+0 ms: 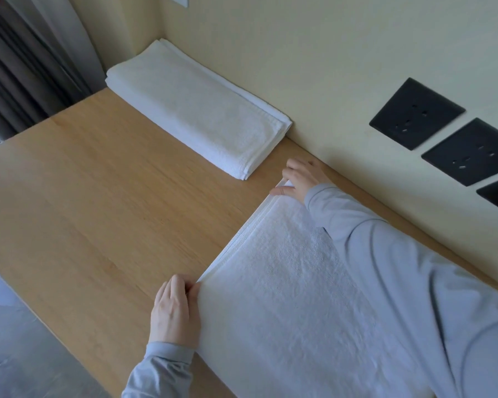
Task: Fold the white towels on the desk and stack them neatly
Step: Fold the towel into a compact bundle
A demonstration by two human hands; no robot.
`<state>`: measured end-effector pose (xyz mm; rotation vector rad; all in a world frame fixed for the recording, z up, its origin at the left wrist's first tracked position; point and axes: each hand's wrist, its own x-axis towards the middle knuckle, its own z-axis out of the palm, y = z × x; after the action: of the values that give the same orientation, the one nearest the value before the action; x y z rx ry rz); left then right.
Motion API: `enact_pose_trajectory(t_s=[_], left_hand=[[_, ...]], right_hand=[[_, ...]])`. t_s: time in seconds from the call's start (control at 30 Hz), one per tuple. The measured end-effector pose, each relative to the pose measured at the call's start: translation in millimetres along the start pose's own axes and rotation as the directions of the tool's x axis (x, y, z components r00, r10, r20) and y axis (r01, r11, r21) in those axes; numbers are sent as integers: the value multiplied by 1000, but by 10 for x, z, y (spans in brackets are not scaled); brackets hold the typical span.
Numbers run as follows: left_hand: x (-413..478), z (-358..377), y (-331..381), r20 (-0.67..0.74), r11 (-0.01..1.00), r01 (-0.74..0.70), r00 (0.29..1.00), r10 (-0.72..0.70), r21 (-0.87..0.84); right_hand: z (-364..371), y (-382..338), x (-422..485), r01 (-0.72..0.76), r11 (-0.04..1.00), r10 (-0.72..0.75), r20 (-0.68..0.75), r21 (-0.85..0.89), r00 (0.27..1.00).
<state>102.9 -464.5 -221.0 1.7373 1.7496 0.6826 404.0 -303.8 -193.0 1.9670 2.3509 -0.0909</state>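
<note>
1. I'm looking down at a pale wooden counter point(84, 196) that runs along a cream wall point(299, 53).
2. The white towel point(285, 297) being worked lies flat on the near right part of the counter. Its layered, hemmed edge runs on a diagonal between the two hands.
3. The left hand point(176, 311) sits at the near end of that edge with its back turned up to me. The wrist comes in straight from a grey-blue sleeve point(161, 366).
4. The left fingers point(184, 285) are curled in tight against the towel's corner and pinch it where the edge lifts slightly off the wood.
5. The right arm reaches long across the towel, and its sleeve lies over the cloth and hides the far side.
6. The right hand point(299, 179) is at the far end of the edge, close to the wall. Its fingers are bent over the top of the corner and its thumb is below, so it grips the stacked layers there.
7. A folded pile point(196, 107) of white towelling rests well apart from the hands in the far corner of the counter, with its long side just beside the wall.
8. Black wall sockets point(416, 113) sit on the wall to the right.
9. A dark curtain point(18, 67) hangs at the far left.
</note>
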Motion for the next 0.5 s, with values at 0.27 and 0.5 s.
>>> enact_pose_trajectory(t_s=[0.27, 0.5], left_hand=[[-96, -49, 360, -67, 954, -150, 983, 173, 259], [-292, 142, 314, 290, 838, -426, 896, 337, 342]], right_hand=[[-159, -686, -406, -84, 988, 128, -373, 131, 919], [158, -860, -1137, 348, 916, -339, -79, 198, 938]])
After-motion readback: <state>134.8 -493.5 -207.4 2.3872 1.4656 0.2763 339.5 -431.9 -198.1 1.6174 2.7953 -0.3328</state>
